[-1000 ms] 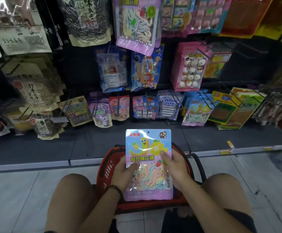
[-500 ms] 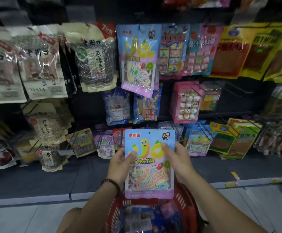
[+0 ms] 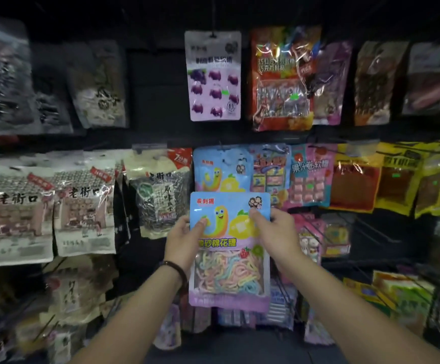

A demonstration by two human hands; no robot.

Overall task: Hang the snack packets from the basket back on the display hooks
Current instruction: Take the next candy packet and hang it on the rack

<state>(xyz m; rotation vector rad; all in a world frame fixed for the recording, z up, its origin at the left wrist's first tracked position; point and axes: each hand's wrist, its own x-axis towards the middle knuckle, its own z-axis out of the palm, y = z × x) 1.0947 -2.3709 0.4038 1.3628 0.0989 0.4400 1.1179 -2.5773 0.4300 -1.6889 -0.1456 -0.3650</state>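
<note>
Fingers (image 3: 256, 215) on both sides are pinching the packet, so neither hand is loose. My left hand (image 3: 184, 236) has its thumb across the front at the left edge with the other fingers tucked behind. My right hand (image 3: 275, 232) does the same at the right edge, a bit higher up.

What I'm holding is the flat blue-and-lilac plastic snack packet (image 3: 229, 274), yellow cartoon worm up top and a clear window of pastel candy strings below. It's upright, face toward me, out in front of the dark display wall, carried only by my 2 hands. Its top edge overlaps the bottom of a matching blue worm packet (image 3: 221, 170) hanging right behind it in the middle row.

Above that hangs a pale lilac packet of purple grape gummies (image 3: 213, 74). Left of my packet is a clear bag of striped sunflower seeds (image 3: 158, 195). To the right is a pink-and-blue packet of pink squares (image 3: 309, 177), then a yellow-edged packet with a brown front (image 3: 355, 179). A dark beaded bracelet (image 3: 176, 269) sits on my left wrist. The whole shot is kinda blurry, so the small print is unreadable.
</note>
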